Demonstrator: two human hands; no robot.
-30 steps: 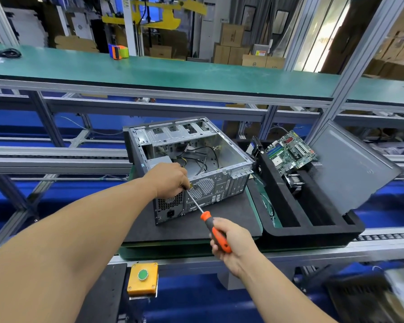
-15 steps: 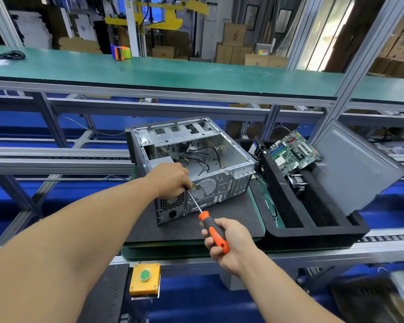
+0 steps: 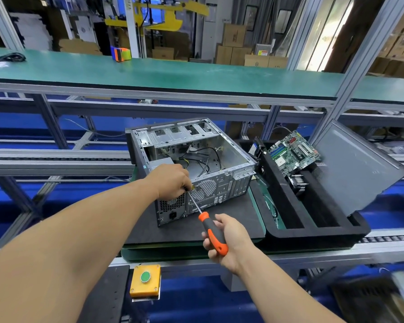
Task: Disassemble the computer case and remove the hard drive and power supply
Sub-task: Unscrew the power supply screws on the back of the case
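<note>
Computer case [image 3: 196,159]: grey metal, side open, loose black cables inside, perforated rear panel facing the viewer; lies at frame centre on a dark surface [image 3: 231,217]. Left hand [image 3: 173,180]: fingers curled at the case's rear top edge, pinching the screwdriver [image 3: 210,227] shaft near its tip. Right hand [image 3: 229,241]: grips the orange-and-black handle. Change from earlier frame: hands and case essentially unmoved; screwdriver stays at the same spot.

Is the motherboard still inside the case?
No, the motherboard lies in the black tray to the right of the case.
</note>
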